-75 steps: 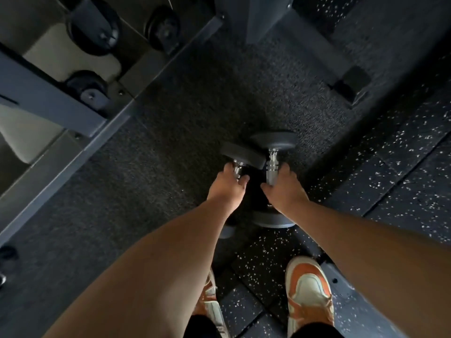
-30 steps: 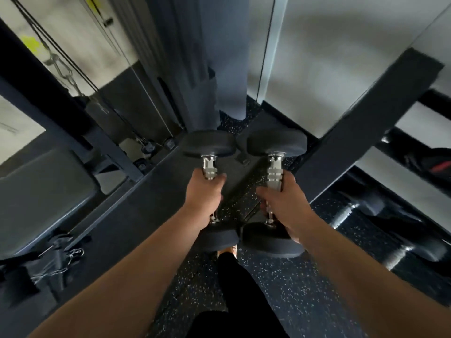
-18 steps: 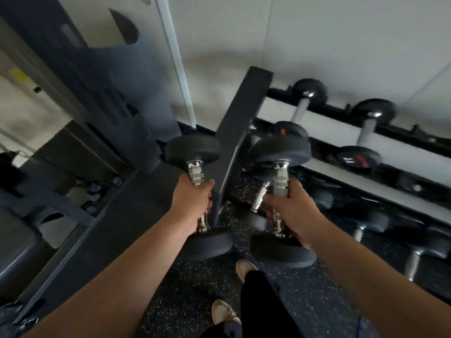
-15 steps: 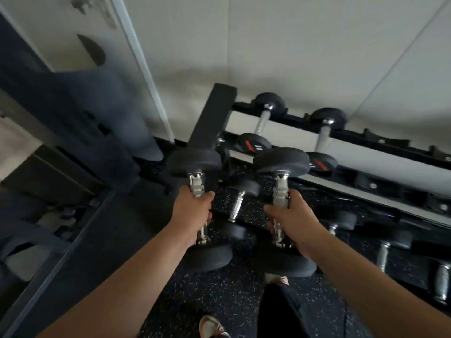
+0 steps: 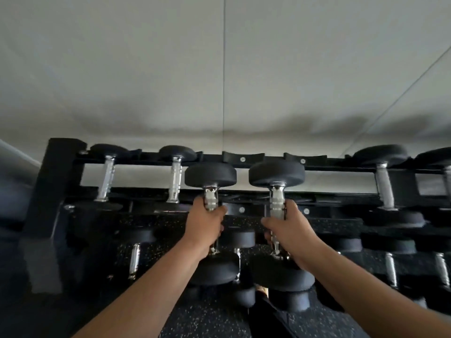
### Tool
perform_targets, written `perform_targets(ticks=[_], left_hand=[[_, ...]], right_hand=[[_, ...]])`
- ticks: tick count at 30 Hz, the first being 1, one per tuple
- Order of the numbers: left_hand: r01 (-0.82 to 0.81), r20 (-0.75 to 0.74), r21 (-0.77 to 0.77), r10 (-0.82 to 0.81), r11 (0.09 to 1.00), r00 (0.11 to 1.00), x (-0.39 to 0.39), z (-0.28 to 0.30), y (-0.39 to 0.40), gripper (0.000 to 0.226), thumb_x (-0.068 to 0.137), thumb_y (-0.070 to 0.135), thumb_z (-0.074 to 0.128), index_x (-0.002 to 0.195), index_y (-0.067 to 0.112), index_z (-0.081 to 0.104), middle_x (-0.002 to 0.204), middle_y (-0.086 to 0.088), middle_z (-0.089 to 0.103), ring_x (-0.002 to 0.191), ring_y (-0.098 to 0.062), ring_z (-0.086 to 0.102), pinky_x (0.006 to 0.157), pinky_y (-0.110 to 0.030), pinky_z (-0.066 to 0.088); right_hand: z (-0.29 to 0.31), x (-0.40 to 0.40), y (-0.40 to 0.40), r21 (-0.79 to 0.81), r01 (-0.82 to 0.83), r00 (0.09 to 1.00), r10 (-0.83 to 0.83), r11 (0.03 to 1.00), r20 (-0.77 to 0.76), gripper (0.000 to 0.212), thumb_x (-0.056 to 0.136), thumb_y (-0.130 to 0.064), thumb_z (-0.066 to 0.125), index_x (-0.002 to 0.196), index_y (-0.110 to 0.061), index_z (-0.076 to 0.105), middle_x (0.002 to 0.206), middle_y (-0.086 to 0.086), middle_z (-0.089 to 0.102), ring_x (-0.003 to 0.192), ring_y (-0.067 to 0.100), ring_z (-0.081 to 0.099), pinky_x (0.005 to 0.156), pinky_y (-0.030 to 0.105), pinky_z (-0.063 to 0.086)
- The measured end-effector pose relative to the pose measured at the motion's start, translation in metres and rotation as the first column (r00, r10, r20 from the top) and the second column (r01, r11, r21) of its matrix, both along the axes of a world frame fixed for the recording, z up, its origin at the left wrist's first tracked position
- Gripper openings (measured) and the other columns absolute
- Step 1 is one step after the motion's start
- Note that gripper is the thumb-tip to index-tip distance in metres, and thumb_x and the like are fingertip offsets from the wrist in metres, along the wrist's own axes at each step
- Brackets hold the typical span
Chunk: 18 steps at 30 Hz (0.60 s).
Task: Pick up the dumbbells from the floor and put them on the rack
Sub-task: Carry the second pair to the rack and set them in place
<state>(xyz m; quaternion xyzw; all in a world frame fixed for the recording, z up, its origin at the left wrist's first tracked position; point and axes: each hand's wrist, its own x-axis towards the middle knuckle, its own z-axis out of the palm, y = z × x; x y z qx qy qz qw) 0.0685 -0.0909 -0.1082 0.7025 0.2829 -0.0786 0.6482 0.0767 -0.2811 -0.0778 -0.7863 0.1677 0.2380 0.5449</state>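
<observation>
I hold two black dumbbells with chrome handles, one in each hand, both pointing away from me. My left hand [image 5: 205,224] grips the left dumbbell [image 5: 210,176] by its handle. My right hand [image 5: 289,230] grips the right dumbbell [image 5: 276,173] the same way. Both hang in the air just in front of the black dumbbell rack [image 5: 256,168]. Their far heads sit level with two vacant saddles on the top tier [image 5: 244,157], between dumbbells stored on either side.
Two stored dumbbells [image 5: 107,176] rest on the top tier at the left, and more [image 5: 383,179] at the right. Lower tiers hold several dumbbells [image 5: 134,257]. A pale wall [image 5: 219,69] rises behind the rack. Speckled rubber floor [image 5: 207,313] lies below.
I lifted both dumbbells off the floor, turned right and came up to the rack. The rack now faces me squarely and the dumbbells are raised to its top tier.
</observation>
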Motion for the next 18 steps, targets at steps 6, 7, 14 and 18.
perform_targets(ticks=[6,7,14,18], left_hand=[[0.065,-0.025,0.041,-0.064,0.997,0.998,0.067,-0.026,-0.060,0.017,0.085,0.006,0.064,0.095,0.013,0.052,0.079,-0.017,0.061,0.053,-0.018,0.056,0.042,-0.026,0.041],[0.064,-0.030,0.047,-0.063,0.997,0.998,0.076,-0.033,-0.067,0.018,0.085,0.005,0.064,0.096,0.013,0.052,0.078,-0.015,0.060,0.051,-0.017,0.055,0.041,-0.025,0.042],[0.057,-0.077,0.144,-0.046,0.988,0.996,0.116,-0.075,-0.076,0.021,0.085,0.007,0.062,0.099,0.016,0.049,0.078,-0.011,0.059,0.058,-0.025,0.054,0.052,-0.039,0.044],[0.058,-0.111,0.200,-0.036,0.978,0.993,0.130,-0.089,-0.071,0.027,0.084,0.004,0.061,0.105,0.014,0.048,0.080,-0.010,0.060,0.060,-0.026,0.056,0.057,-0.051,0.052]], right_hand=[[-0.014,0.050,-0.067,-0.036,0.040,0.999,-0.041,0.999,-0.012,0.017,0.086,-0.030,0.067,0.092,-0.029,0.051,0.079,0.006,0.068,0.051,0.009,0.061,0.046,0.026,0.051],[-0.018,0.057,-0.076,-0.043,0.044,0.999,-0.045,0.998,-0.017,0.017,0.086,-0.032,0.067,0.093,-0.030,0.051,0.080,0.006,0.069,0.050,0.008,0.062,0.045,0.025,0.051],[-0.039,0.080,-0.103,-0.049,0.093,0.994,-0.096,0.994,-0.058,0.018,0.087,-0.028,0.067,0.096,-0.030,0.053,0.082,0.007,0.066,0.055,0.013,0.061,0.052,0.031,0.053],[-0.049,0.082,-0.108,-0.050,0.135,0.988,-0.138,0.990,-0.071,0.018,0.087,-0.024,0.069,0.095,-0.029,0.054,0.077,0.007,0.066,0.051,0.011,0.060,0.050,0.029,0.052]])
